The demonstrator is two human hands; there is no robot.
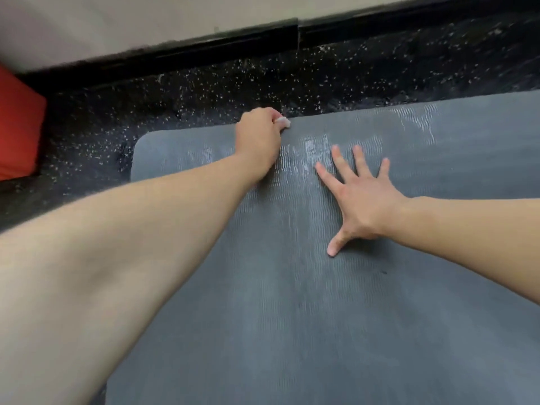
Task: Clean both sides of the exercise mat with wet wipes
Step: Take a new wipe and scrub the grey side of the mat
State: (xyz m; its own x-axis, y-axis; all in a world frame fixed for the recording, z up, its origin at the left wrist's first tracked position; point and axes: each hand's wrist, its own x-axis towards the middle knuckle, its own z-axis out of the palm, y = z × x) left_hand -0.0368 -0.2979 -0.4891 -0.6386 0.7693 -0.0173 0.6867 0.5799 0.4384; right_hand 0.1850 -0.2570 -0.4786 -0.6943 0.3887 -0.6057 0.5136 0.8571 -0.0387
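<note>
The black speckled floor (204,92) carries the grey exercise mat (292,317).

The setting appeared to be a gym or home workout room. The floor (204,92) was black rubber-type flooring flecked with white specks, a surface typical of exercise areas. A grey textured exercise mat (292,317) lay flat on it, near the wall. A black baseboard (175,51) ran along the foot of a plain light wall (117,19). At the left edge stood a red padded object (17,127), only partly in view; its type could not be determined.
</note>
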